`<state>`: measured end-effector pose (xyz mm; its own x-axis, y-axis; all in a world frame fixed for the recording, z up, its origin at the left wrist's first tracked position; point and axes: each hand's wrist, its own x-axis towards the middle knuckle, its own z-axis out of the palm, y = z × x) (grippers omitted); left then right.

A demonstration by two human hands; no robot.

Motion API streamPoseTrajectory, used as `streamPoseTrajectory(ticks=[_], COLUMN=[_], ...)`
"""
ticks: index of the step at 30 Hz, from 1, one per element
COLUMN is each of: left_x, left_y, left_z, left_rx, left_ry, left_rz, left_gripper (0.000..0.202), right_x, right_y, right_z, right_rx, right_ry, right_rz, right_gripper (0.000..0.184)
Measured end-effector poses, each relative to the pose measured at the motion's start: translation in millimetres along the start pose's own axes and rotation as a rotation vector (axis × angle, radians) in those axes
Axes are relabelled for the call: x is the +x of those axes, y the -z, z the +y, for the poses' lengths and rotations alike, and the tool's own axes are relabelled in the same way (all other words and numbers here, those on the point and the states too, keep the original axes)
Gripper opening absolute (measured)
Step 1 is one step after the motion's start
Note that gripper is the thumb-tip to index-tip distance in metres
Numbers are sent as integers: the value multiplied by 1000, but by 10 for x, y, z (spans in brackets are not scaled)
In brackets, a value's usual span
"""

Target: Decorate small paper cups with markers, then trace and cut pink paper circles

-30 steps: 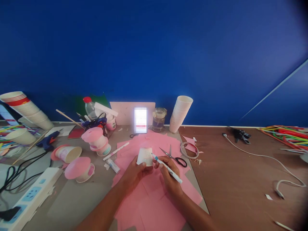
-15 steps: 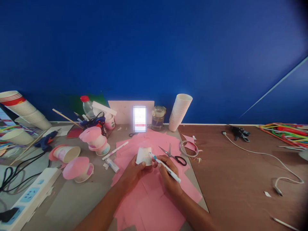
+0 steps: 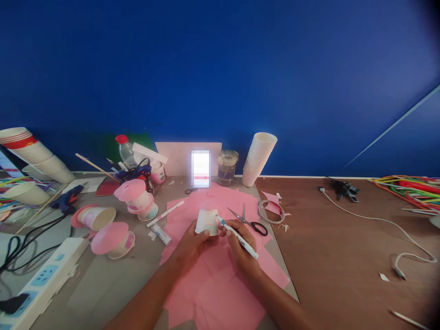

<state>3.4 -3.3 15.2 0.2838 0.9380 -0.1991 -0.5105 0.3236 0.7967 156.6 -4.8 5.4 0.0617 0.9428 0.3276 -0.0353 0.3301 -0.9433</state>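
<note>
My left hand (image 3: 191, 246) is wrapped round a small white paper cup (image 3: 206, 222), holding it upside down above the pink paper sheets (image 3: 220, 270). My right hand (image 3: 240, 247) grips a white pen (image 3: 238, 237) with a blue collar. The pen's tip touches the cup's right side. Both hands hover over the pink sheets at the middle of the table.
Scissors (image 3: 252, 222) and a tape ring (image 3: 271, 211) lie just right of my hands. Pink-covered cups (image 3: 113, 238), a glue gun (image 3: 67, 199), a power strip (image 3: 41, 277) and cables fill the left. A cup stack (image 3: 257, 158), a jar (image 3: 227, 167) and a lit phone (image 3: 200, 168) stand at the back. A white cable (image 3: 385, 224) and coloured straws (image 3: 409, 189) lie right.
The hands, cup and pen stay almost where they were; only the view shifts slightly.
</note>
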Motion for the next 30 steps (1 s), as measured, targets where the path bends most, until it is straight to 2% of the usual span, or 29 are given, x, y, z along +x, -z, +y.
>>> streamPoseTrajectory(ticks=[6, 16, 30], left_x=[2, -12, -12], left_y=[17, 4, -8], left_z=[-18, -11, -1], left_rx=[0, -2, 9], left_ry=[-9, -17, -22], left_rz=[18, 22, 2], left_gripper=[48, 40, 43], right_x=[-18, -15, -14], right_y=[1, 3, -5], right_z=[22, -49, -61], right_rx=[7, -16, 28], right_ry=[-10, -2, 14], right_rz=[-2, -29, -1], right_gripper=[17, 17, 15])
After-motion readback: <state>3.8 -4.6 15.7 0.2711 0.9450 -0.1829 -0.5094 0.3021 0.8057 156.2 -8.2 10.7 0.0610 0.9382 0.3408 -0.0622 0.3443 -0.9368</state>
